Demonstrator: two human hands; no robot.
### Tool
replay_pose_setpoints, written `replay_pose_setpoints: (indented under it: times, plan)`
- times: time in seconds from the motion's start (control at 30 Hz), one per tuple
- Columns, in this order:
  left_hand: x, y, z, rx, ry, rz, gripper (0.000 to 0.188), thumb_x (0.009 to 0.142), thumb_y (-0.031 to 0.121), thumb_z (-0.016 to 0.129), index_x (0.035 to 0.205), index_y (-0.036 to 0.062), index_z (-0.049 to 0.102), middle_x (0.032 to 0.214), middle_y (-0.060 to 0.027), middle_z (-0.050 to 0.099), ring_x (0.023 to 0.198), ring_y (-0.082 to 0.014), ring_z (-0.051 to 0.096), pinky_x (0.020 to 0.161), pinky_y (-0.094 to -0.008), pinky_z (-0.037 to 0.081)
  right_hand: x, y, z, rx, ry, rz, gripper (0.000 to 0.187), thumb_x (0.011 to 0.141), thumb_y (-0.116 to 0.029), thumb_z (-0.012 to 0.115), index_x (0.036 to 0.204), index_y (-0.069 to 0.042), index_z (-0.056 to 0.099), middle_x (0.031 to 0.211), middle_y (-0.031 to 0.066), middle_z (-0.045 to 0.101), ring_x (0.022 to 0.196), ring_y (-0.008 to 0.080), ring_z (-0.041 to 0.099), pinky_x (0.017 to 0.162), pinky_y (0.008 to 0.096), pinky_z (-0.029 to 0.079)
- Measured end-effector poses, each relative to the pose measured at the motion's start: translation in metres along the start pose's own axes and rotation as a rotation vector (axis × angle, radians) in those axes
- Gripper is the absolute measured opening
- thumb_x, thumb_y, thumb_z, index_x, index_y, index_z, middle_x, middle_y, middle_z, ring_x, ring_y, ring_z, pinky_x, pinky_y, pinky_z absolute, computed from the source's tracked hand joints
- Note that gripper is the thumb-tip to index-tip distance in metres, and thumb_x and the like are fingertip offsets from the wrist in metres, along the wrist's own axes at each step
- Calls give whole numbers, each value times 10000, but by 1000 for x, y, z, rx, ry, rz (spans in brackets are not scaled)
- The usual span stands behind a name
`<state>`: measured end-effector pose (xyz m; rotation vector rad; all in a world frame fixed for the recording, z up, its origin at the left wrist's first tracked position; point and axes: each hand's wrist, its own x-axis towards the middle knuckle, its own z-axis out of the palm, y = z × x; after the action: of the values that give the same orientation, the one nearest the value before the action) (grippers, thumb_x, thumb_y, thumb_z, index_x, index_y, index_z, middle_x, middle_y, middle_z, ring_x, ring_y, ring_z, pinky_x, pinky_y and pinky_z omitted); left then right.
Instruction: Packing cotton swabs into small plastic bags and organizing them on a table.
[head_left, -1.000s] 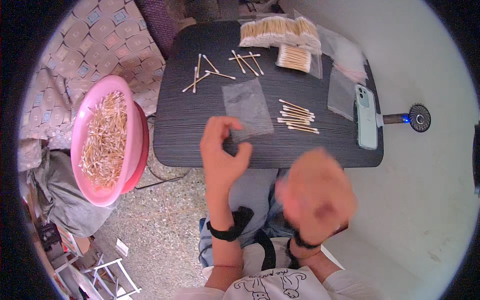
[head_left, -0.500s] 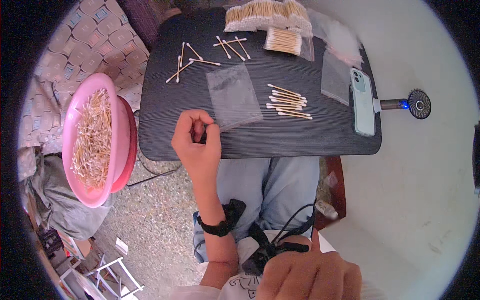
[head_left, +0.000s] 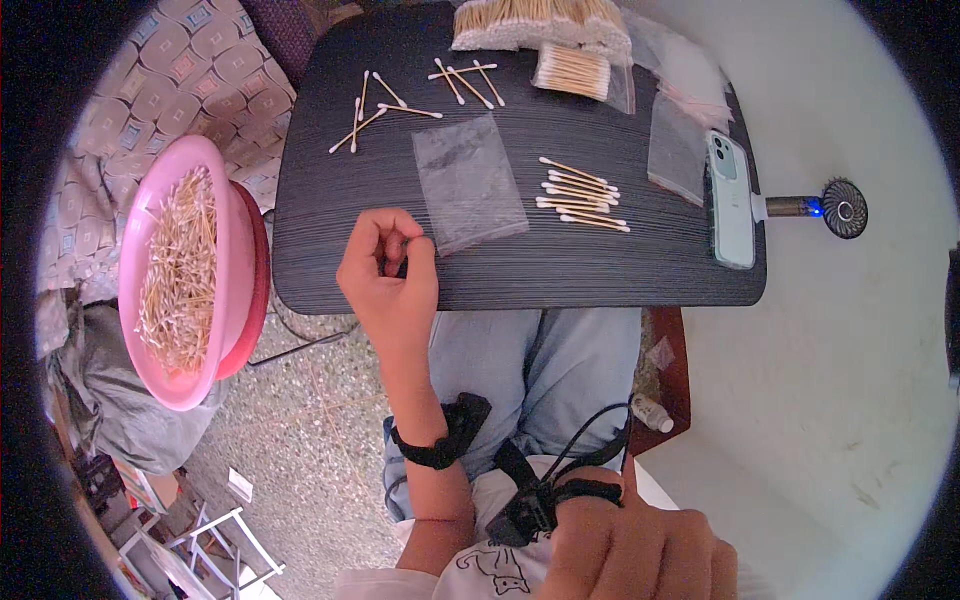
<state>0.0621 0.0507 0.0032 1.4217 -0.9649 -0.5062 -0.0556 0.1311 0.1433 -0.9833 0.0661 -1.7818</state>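
Note:
My left hand (head_left: 385, 265) rests at the table's near edge, fingers curled in and thumb close to the index finger. Nothing shows in its grasp. Beside its thumb lies a clear zip bag (head_left: 470, 185), flat on the dark table (head_left: 590, 275). Low in the view, close up, my right hand (head_left: 640, 550) is held with bent fingers; its fingertips are hidden. To the right of the bag lies a row of cotton swabs (head_left: 582, 195). More loose swabs (head_left: 382, 108) form crossed shapes at the far left, with another crossed group (head_left: 467, 82) beside them.
A bagged swab bundle (head_left: 572, 72) and a larger swab pile (head_left: 540, 25) sit at the back. Clear bags (head_left: 677, 145), a phone (head_left: 731, 200) and a small fan (head_left: 844, 208) are on the right. A pink basin (head_left: 230, 300) of swabs stands left of the table.
The view has shifted slightly, moving the table up a little in the picture. My right hand has moved slightly right and down. My left hand keeps its curled pose beside the bag.

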Motion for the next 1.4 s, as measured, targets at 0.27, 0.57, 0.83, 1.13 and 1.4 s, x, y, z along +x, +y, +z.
replay_pose_setpoints:
  times: [0.27,0.57,0.83,1.13,1.4]
  plan:
    - [1,1,0,-42,-11,28,131,713,-82,561,771,36,557,646,58,420,598,-19,353,529,-185,272,1,-10,1,17,-4,90,24,728,-20,724,724,-39,711,665,51,629,541,134,528,437,246,380]
    - [2,2,3,-61,-16,31,129,723,-83,557,775,35,565,644,59,418,595,-15,351,524,-184,268,1,-10,7,-6,44,106,51,690,-34,759,725,-48,725,638,46,616,533,134,514,458,250,392]
    - [1,4,4,-27,-6,19,117,729,-74,569,765,37,567,620,62,400,582,-19,345,514,-186,260,11,-7,16,403,523,188,470,981,-318,478,563,-103,462,505,12,452,466,125,421,627,375,474]
    - [1,1,2,-28,-6,17,114,721,-72,573,756,36,568,604,49,403,576,-28,357,508,-194,279,1,-26,-12,738,-211,210,554,1031,-386,221,556,-144,371,456,28,384,401,156,419,892,438,521]
    - [0,0,2,-16,-9,38,120,721,-80,570,764,32,566,621,41,421,577,-27,355,504,-184,285,0,-29,-21,741,-292,243,552,1030,-368,263,547,-135,393,473,48,421,435,164,470,904,410,524]
